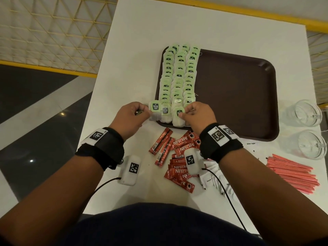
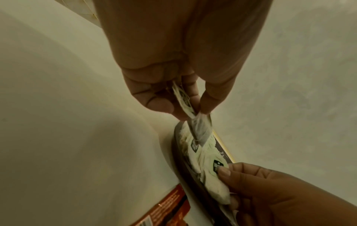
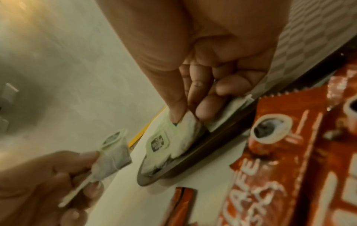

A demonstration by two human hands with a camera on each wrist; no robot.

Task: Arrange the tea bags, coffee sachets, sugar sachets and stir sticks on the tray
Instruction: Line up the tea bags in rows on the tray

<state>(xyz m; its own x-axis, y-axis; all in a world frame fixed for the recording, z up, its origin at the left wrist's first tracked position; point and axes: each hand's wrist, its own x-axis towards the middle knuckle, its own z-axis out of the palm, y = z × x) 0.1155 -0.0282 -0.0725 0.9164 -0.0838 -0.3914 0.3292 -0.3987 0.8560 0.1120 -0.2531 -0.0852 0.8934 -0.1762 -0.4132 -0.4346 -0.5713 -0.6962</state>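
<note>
Tea bags nearly complete on tray.
Left hand pinches one tea bag; right hand pinches the near-edge row, which may topple over the rim.

Tea bags on my tray: thin gauzy filter paper, matt, w/ smooth pale-green card tags. The one btwn my left hand's fingers looks semi-sheer, soft, slightly crinkled. Tray is dark brown plastic, fine matt texture, low sheen at the rim. Coffee sachets: red foil-type film, glossy, catching light, crimped serrated ends. Sugar sachets: plain white paper, matt. Stir sticks: thin red-and-white plastic, smooth, slight shine. Table: white, smooth, satin finish. Two cups at my right: clear glass or plastic, can't tell which, shiny. Wrist bands: black cloth, soft matt, w/ smooth white plastic blocks.
</note>
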